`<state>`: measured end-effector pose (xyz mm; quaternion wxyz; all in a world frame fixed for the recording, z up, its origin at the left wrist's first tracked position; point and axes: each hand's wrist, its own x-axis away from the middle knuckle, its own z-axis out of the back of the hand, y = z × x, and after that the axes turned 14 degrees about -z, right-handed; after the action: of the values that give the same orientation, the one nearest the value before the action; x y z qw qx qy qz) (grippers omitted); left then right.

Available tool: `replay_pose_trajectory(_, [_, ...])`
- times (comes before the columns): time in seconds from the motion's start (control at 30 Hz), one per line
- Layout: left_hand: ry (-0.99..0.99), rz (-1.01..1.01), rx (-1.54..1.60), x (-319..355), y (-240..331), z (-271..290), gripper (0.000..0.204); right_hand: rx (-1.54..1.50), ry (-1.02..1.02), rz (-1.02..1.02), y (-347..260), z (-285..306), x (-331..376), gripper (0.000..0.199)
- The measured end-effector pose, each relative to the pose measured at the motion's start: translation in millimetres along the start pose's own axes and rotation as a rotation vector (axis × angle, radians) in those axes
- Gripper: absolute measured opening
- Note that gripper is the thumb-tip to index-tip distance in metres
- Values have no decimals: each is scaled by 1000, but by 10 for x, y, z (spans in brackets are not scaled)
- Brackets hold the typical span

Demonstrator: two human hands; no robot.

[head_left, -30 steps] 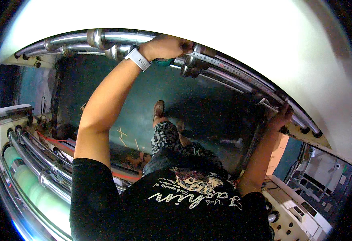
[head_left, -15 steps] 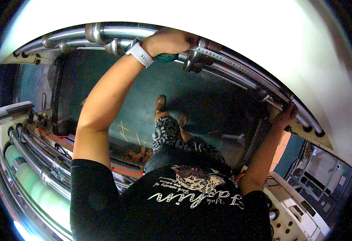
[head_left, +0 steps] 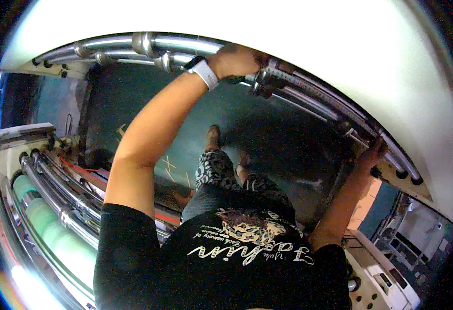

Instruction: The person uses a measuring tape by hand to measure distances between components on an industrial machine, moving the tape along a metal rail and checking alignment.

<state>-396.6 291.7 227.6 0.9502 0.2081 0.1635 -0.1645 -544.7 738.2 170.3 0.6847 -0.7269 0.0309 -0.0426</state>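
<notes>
My left hand [head_left: 238, 59], with a white wristwatch [head_left: 205, 73] on the wrist, is raised to a metal bar with ruler markings [head_left: 317, 98]. Its fingers are closed around a small green-handled tool [head_left: 235, 80], held against a dark clamp [head_left: 263, 82] on the bar. Further right, my right hand [head_left: 373, 153] grips the lower end of the same bar assembly. Chrome rollers [head_left: 169, 44] run along just above my left hand. Only a little of the tool shows under the fingers.
A wide white sheet [head_left: 299, 26] stretches above the rollers. More chrome rollers [head_left: 56, 199] and a pale green roll [head_left: 51, 230] lie at my left. A white control panel [head_left: 386, 281] sits lower right. Below is a dark green floor [head_left: 149, 119] with yellow marks.
My left hand has shifted slightly right along the bar toward the dark clamp. My right hand keeps its grip in the same place.
</notes>
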Motion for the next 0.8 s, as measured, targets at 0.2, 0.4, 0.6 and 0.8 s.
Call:
replay_pose_trajectory(0.2, [-184,159,163,438,86,631,21,406,217,119,43,-349,362,23])
replay_pose_trajectory(0.4, [-67,246,144,1647,-888,1507,18,-41,110,228,402,-1887,1022,16])
replay_pose_trajectory(0.6, [-93,275,123,2157,-1508,2078,15,380,233,517,363,-2978,1588,16])
replay_pose_trajectory(0.8, [-223,44,-180,2362,-1997,1934,24,492,231,409,287,-3139,1662,22])
